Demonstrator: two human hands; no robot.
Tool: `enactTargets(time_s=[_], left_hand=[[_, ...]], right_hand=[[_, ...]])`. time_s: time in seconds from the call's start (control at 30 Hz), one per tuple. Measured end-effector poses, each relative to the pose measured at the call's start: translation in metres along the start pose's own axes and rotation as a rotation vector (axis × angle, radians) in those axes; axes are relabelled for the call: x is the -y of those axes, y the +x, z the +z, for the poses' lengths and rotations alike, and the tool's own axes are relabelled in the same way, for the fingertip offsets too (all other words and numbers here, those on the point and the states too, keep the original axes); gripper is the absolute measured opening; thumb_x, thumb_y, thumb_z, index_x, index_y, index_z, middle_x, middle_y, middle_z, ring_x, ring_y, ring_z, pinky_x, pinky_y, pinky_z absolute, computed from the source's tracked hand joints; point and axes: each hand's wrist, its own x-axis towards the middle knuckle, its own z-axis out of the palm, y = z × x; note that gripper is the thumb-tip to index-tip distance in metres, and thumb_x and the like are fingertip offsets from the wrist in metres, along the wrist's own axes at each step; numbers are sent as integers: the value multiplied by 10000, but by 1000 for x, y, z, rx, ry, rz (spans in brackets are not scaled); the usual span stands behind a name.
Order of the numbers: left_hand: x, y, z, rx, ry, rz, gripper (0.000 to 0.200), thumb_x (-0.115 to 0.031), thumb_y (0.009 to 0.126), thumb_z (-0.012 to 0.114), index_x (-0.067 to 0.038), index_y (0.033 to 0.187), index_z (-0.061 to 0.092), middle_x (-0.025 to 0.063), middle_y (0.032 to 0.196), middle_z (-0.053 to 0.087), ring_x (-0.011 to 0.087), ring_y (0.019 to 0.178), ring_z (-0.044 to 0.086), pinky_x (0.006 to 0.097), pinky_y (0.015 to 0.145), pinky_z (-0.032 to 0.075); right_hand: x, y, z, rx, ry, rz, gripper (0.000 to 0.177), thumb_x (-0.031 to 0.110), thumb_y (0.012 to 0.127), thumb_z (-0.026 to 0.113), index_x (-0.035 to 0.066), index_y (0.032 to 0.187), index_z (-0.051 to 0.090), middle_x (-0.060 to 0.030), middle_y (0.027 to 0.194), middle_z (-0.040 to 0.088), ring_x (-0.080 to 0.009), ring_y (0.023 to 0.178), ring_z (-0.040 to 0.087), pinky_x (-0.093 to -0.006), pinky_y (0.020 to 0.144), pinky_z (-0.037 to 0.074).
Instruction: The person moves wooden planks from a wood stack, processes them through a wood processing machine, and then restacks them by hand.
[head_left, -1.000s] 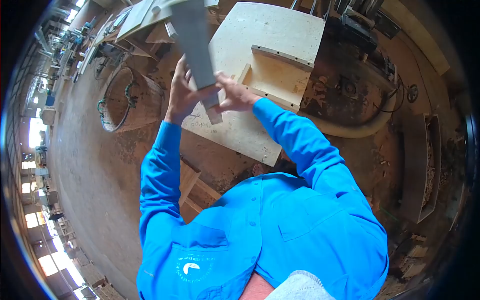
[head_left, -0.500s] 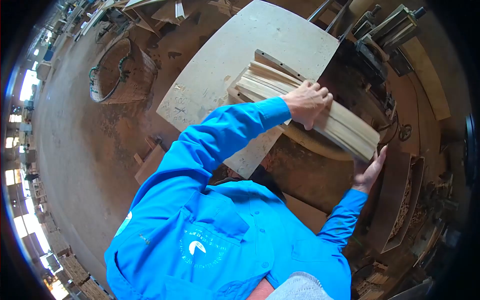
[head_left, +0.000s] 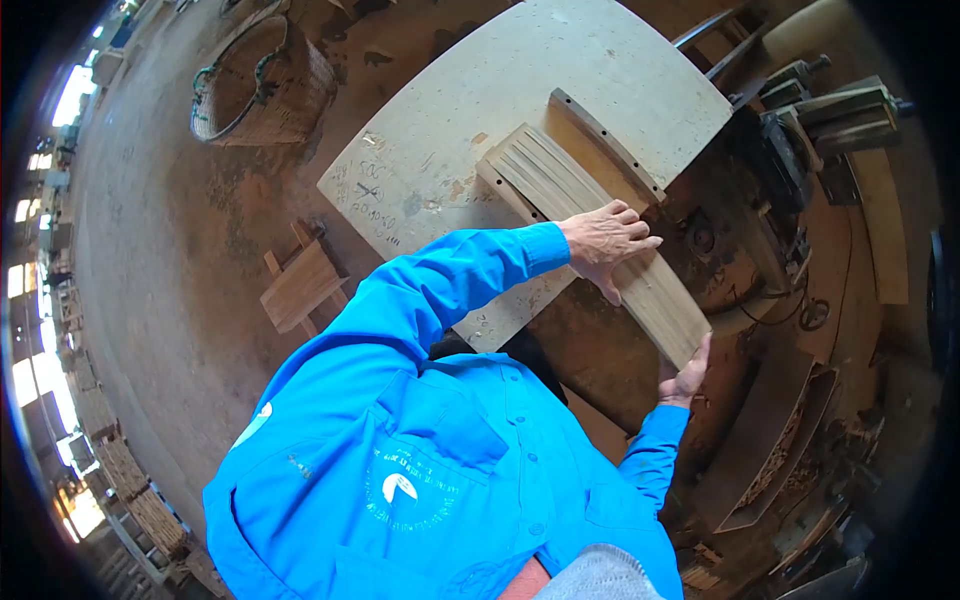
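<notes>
A bundle of pale wooden strips [head_left: 560, 172] lies side by side, its far end on the white board table [head_left: 440, 130] and its near end jutting past the edge toward me. My left hand [head_left: 608, 242] is closed over the middle of the bundle, fingers across the top and thumb on the near side. At the near end, my right hand [head_left: 687, 376] grips the wood, with its fingers partly hidden underneath. Two drilled wooden rails are fixed on the table: one rail [head_left: 610, 145] stands beyond the strips with a gap, the other [head_left: 508, 190] runs along their near side.
A woven basket [head_left: 265, 85] stands on the floor at upper left. A small wooden stool-like piece [head_left: 302, 285] sits left of the table. Machine parts [head_left: 800, 150] crowd the right, above a long box of wood scraps [head_left: 775, 450].
The strips have turned flatter and come away from the far rail, against the near one. My right hand has moved left and lower with their end. The view has shifted slightly.
</notes>
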Motion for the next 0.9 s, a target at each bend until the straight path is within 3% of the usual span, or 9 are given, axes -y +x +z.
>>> enactTargets(time_s=[0.07,0.23,0.3,0.4,0.5,0.7,0.77,0.83,0.9], left_hand=[[7,-8,6,-30,57,51,1248,-844,754,754,-11,1621,421,157,1463,556,338,1402,485,498,1246,321],[6,-11,6,-15,148,83,1274,-854,747,748,-14,1639,397,169,1529,524,341,1441,459,510,1268,301],[6,-13,6,-23,178,109,1287,-859,745,744,-15,1647,384,177,1563,506,348,1470,440,517,1285,283],[12,-19,-2,27,168,65,1321,-884,745,717,-15,1667,342,196,1688,388,369,1583,325,536,1349,183],[19,-28,0,-24,144,58,1351,-907,730,705,-17,1674,329,207,1722,334,375,1617,271,548,1363,138],[33,-54,-7,-71,105,-4,1402,-922,685,726,-34,1687,307,215,1757,263,372,1655,180,576,1373,52],[40,-62,-10,-85,99,-30,1419,-916,661,749,-52,1693,298,212,1760,257,367,1658,172,580,1374,44],[47,-69,-11,-97,90,-54,1437,-910,637,771,-70,1699,290,210,1763,251,363,1661,165,583,1375,37],[51,-72,-11,-25,173,-100,1467,-901,598,803,-99,1708,275,204,1766,244,355,1664,161,591,1375,34]], right_hand=[[-15,0,10,-55,-35,-33,729,564,1108,537,10,1579,499,-132,1581,563,-285,1429,551,-425,1217,417],[-12,-7,6,-81,-119,-75,774,591,1104,533,6,1606,467,-132,1613,528,-281,1469,508,-410,1249,372],[-10,-9,1,-96,-343,-76,889,674,1079,511,3,1650,394,-132,1648,482,-290,1510,454,-417,1273,328],[-15,9,-24,-35,-293,-95,1006,767,1046,466,4,1685,316,-132,1684,432,-304,1538,411,-429,1288,295],[-1,-3,-2,-28,-156,-11,1072,823,1021,429,9,1700,273,-133,1708,394,-314,1548,394,-440,1293,284],[8,-6,15,-49,-382,-102,956,749,1077,405,15,1685,326,-152,1691,423,-298,1548,401,-418,1298,274],[11,-7,26,-153,-673,-271,934,714,1096,408,-14,1676,324,-156,1701,402,-291,1552,396,-409,1307,253],[10,1,34,-261,-696,-338,886,665,1113,437,-55,1627,394,-154,1663,460,-279,1511,459,-399,1289,298],[25,5,37,-182,-466,47,826,626,1118,476,-82,1544,503,-151,1578,563,-273,1426,557,-396,1233,394]])
